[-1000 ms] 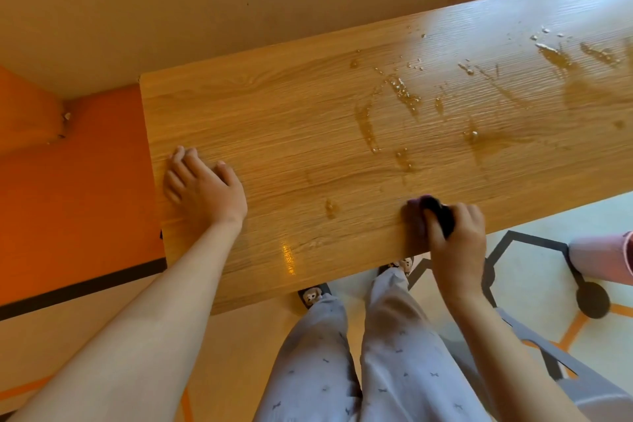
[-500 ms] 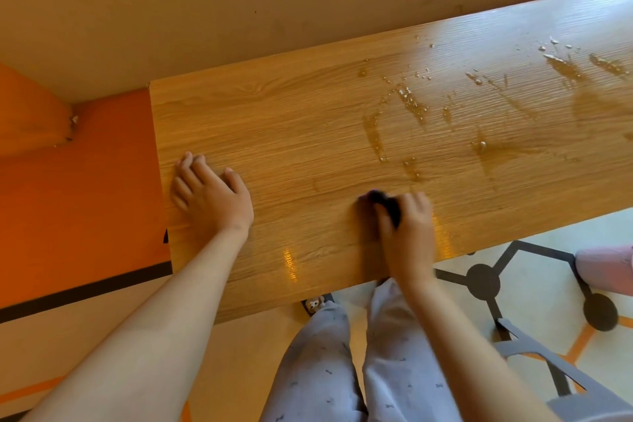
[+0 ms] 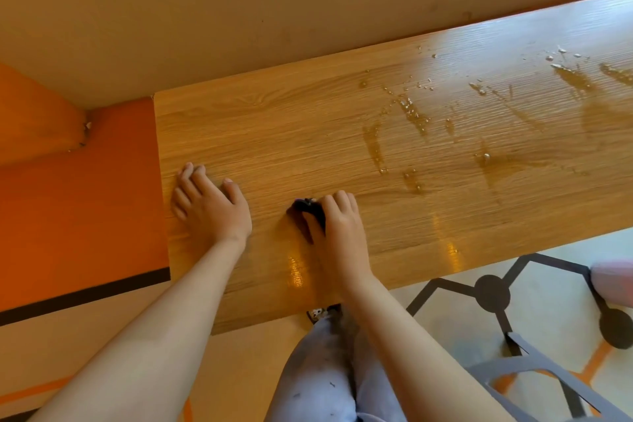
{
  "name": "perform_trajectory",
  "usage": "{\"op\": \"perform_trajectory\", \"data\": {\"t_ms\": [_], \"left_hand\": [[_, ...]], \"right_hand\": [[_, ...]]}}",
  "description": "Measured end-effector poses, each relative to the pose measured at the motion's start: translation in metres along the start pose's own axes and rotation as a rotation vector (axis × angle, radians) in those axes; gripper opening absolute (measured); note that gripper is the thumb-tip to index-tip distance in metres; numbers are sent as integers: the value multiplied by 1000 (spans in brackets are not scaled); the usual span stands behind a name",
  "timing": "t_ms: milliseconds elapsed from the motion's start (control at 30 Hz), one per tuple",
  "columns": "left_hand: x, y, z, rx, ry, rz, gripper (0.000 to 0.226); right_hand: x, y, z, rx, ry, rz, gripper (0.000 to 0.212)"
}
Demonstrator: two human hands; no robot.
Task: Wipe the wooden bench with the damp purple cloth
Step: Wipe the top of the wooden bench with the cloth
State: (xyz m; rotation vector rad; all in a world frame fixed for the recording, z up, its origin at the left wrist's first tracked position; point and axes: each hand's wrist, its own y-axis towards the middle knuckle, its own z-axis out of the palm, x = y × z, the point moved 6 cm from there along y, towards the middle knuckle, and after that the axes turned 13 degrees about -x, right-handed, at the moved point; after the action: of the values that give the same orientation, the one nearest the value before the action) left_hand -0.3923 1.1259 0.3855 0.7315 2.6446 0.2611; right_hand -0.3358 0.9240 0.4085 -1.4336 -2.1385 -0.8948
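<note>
The wooden bench (image 3: 308, 127) runs from the left middle to the upper right, against a tan wall. My right hand (image 3: 339, 226) grips a small dark purple cloth (image 3: 308, 207) and presses it on the bench top near the front. Only a bunched bit of the cloth shows past my fingers. My left hand (image 3: 209, 205) rests flat on the bench close to its left end, fingers spread, a little left of the cloth. Wet streaks and droplets (image 3: 411, 120) cover the bench to the right.
An orange wall panel (image 3: 78, 202) meets the bench's left end. Below the front edge are my legs in pale trousers (image 3: 318, 370), a patterned floor (image 3: 548, 312), a grey chair part (image 3: 534, 373) at lower right and a pink object (image 3: 613, 281) at the right edge.
My right hand has slid the cloth leftward along the bench's front part, from right of centre to close beside my left hand. My left hand stayed pressed in place.
</note>
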Motion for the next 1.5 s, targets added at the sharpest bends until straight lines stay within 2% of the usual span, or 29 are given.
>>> {"op": "perform_trajectory", "data": {"t_ms": [167,267,333,467,567,633,767,867,967,1100,1200,1267,1500], "left_hand": [[-2,-1,-1,-19,-12,8,43],[-2,0,-2,-30,-15,-2,42],[-2,0,-3,-33,-11,-2,42],[-1,0,-3,-27,-11,-7,43],[0,-1,-3,-24,-16,1,44],[0,-1,-3,-20,-10,-6,44],[-2,-1,-2,-22,-10,-8,44],[-2,-1,-1,-22,-4,-10,44],[-1,-1,-1,-21,-6,-11,44],[0,-1,-3,-38,-15,-6,45],[1,-1,-3,-35,-9,-3,44],[1,-1,-2,-30,3,-8,43],[-1,5,1,42,-33,-2,37]], "right_hand": [[-104,42,-78,-219,-169,292,14],[-117,43,-93,-286,-191,371,14],[-92,33,-70,-228,-171,322,14],[-1,15,10,7,11,32,13],[25,27,29,54,66,-88,12],[-2,43,14,11,54,-34,10],[-92,79,-51,-164,-115,199,12],[-120,86,-77,-217,-178,305,13],[-91,70,-56,-200,-123,272,13],[-5,44,14,-1,97,34,15],[20,57,38,46,137,-56,19],[4,76,31,12,137,-32,18],[-108,124,-54,-208,-92,277,12]]}}
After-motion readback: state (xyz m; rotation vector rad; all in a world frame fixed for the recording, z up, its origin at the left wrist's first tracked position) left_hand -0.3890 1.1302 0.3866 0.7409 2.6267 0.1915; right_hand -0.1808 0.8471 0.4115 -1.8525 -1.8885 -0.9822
